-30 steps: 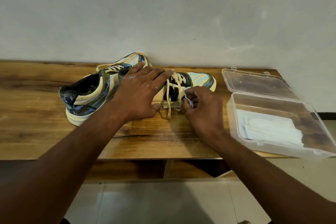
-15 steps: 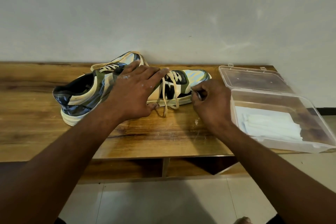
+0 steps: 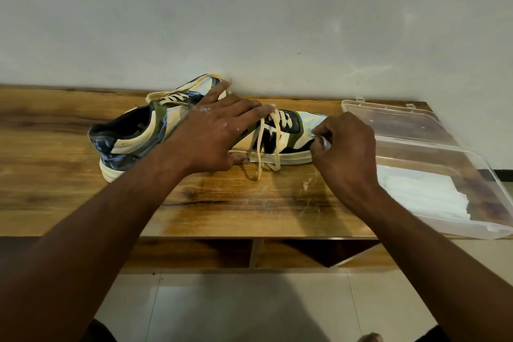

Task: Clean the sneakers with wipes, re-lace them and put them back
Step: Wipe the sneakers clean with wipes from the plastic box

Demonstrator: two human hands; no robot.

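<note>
Sneaker point(image 3: 138, 139) under flat, spread left hand point(image 3: 219, 133); right hand point(image 3: 347, 153) pinches wipe point(image 3: 323, 141); open clear box point(image 3: 433, 147) right, holding white wipes point(image 3: 422, 191).

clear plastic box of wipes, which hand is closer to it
Right. The right hand, pinching a small white wipe at the near sneaker's toe, sits just beside the clear plastic box. The left hand rests further away, on the sneaker's middle.

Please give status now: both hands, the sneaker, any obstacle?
Left hand flat on near sneaker, open. Right hand pinching wipe at its toe. Laces hang loose onto table. Nothing in the way.
</note>
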